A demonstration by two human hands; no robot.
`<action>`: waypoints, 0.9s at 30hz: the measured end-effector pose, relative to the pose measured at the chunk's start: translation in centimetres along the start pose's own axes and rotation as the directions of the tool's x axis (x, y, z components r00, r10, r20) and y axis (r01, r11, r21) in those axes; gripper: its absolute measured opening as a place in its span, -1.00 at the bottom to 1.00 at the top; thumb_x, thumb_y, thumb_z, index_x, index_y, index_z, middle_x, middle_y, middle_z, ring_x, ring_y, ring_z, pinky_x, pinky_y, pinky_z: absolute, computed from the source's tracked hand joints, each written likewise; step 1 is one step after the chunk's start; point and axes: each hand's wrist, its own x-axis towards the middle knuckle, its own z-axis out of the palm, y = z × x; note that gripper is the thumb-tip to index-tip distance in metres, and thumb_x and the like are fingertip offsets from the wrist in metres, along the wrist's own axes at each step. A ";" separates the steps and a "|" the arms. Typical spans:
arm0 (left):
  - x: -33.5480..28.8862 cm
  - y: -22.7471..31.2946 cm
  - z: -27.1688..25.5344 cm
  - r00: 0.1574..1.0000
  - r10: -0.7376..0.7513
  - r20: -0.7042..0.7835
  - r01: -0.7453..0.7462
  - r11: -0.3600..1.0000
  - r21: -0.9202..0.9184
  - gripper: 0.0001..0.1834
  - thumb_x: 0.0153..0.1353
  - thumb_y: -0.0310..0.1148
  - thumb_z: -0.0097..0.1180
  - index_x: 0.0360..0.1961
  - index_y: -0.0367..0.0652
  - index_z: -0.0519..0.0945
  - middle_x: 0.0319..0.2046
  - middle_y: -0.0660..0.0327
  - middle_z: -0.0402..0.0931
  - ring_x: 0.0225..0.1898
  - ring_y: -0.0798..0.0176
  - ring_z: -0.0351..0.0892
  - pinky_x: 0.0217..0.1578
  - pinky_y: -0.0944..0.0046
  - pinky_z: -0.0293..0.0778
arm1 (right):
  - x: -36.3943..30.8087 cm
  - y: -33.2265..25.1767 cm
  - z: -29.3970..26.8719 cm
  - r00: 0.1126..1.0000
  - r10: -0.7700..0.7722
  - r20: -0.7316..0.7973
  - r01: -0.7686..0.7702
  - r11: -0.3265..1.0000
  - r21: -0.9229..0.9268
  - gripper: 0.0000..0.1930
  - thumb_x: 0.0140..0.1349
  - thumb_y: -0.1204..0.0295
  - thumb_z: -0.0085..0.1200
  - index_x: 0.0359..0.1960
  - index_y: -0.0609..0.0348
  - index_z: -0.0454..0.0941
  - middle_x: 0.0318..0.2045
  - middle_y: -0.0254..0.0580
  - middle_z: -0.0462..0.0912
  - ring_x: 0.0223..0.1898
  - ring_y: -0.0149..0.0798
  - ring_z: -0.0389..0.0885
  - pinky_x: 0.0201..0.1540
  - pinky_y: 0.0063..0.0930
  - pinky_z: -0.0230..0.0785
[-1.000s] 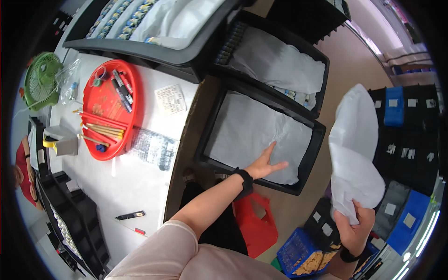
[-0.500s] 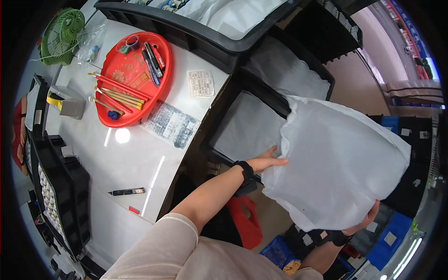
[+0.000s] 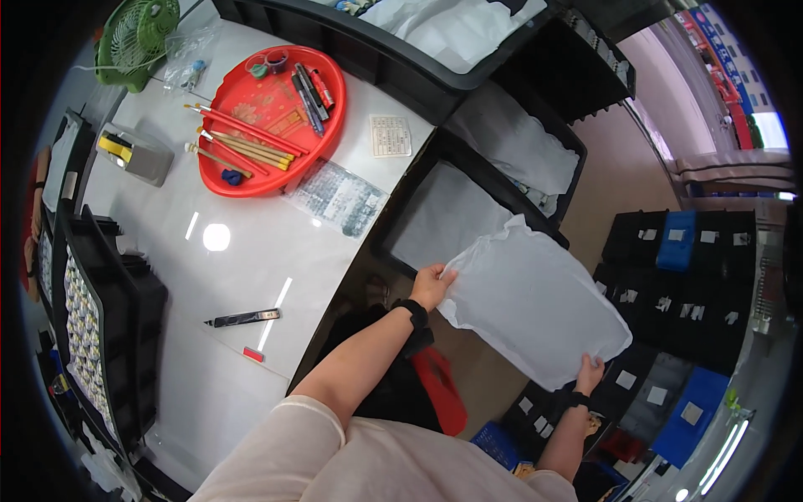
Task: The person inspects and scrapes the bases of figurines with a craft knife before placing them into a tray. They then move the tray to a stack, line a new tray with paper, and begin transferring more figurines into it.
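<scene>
A large white sheet [image 3: 535, 301], soft and slightly crumpled at its edges, stretches between my two hands right of the table. My left hand [image 3: 432, 286] pinches its left edge, fingers closed on it. At the near right corner my right hand [image 3: 590, 375] grips the same sheet, thumb on top. Its far part overlaps a black crate [image 3: 399, 257] lined with another white sheet [image 3: 452, 213]. Behind that, a second black crate [image 3: 571, 186] holds a white liner with small items partly showing beneath.
On the white table [image 3: 188, 335] lie a red tray [image 3: 326, 125] with brushes and markers, a black cutter knife [image 3: 242, 319] and a plastic sheet [image 3: 339, 201]. A large black crate [image 3: 351, 46] stands at the back. Stacked black and blue bins [image 3: 669, 293] fill the right. A black rack [image 3: 125, 326] stands left.
The white sheet has come lower and nearer to me, flattening out. Both hands moved left with it, and the view shifted slightly. More of the rear crate shows.
</scene>
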 end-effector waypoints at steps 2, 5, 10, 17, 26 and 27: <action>0.3 -1.3 -0.7 0.991 0.135 -0.024 -0.125 0.962 0.244 -0.77 0.06 -0.35 0.08 -0.32 -0.31 0.54 -0.52 0.15 0.54 -0.48 0.34 0.50 -0.40 0.33 0.39 | 0.3 0.3 0.8 0.991 -0.016 -0.133 -0.039 0.915 -0.401 -0.51 -0.03 0.39 0.13 -0.04 0.34 0.31 -0.08 0.00 0.39 -0.14 -0.16 0.44 -0.08 -0.44 0.28; -0.8 -0.6 -1.5 0.988 0.149 -0.043 -0.123 0.919 0.375 -0.77 0.10 -0.32 0.04 -0.32 -0.29 0.54 -0.53 0.18 0.51 -0.49 0.36 0.45 -0.41 0.34 0.36 | -1.7 -8.0 5.1 0.848 -0.526 0.057 0.510 0.784 -0.353 -0.48 -0.12 0.53 0.12 -0.03 0.28 0.30 -0.06 0.00 0.34 -0.04 -0.09 0.36 -0.07 -0.34 0.29; -0.8 0.2 -2.7 0.983 0.185 -0.015 -0.166 0.909 0.383 -0.75 0.13 -0.31 0.02 -0.28 -0.30 0.53 -0.55 0.26 0.49 -0.49 0.44 0.39 -0.42 0.38 0.33 | -1.4 -18.4 18.6 0.476 -0.675 0.563 0.757 0.641 0.128 -0.36 -0.26 0.74 0.00 0.02 0.17 0.27 0.00 -0.02 0.30 0.08 -0.01 0.23 0.13 -0.34 0.07; 0.3 0.9 -2.8 0.986 0.155 -0.056 -0.125 0.924 0.361 -0.74 0.11 -0.33 0.07 -0.26 -0.31 0.54 -0.39 0.18 0.54 -0.33 0.39 0.46 -0.25 0.38 0.37 | 1.6 -18.4 31.2 0.133 -0.136 0.982 0.377 0.923 0.077 -0.55 -0.05 0.56 0.13 -0.05 0.16 0.37 -0.22 -0.22 0.46 -0.31 -0.38 0.46 -0.23 -0.48 0.43; 0.1 0.5 -0.6 0.999 0.032 -0.040 -0.011 0.901 0.433 -0.75 0.06 -0.36 0.13 -0.27 -0.28 0.53 -0.41 0.19 0.55 -0.37 0.37 0.47 -0.29 0.36 0.39 | 12.4 -22.9 25.7 0.393 -0.162 0.905 0.164 0.981 0.104 -0.82 0.07 0.46 0.08 -0.32 0.30 0.44 -0.53 -0.28 0.51 -0.61 -0.49 0.46 -0.68 -0.63 0.40; 0.3 0.1 -0.5 0.998 0.063 -0.022 -0.048 0.907 0.418 -0.76 0.05 -0.39 0.13 -0.27 -0.29 0.52 -0.41 0.20 0.55 -0.38 0.39 0.47 -0.30 0.38 0.39 | 13.1 -24.1 25.2 0.400 -0.187 0.897 0.189 0.975 0.119 -0.85 0.08 0.45 0.06 -0.36 0.27 0.44 -0.56 -0.32 0.50 -0.61 -0.50 0.46 -0.70 -0.65 0.39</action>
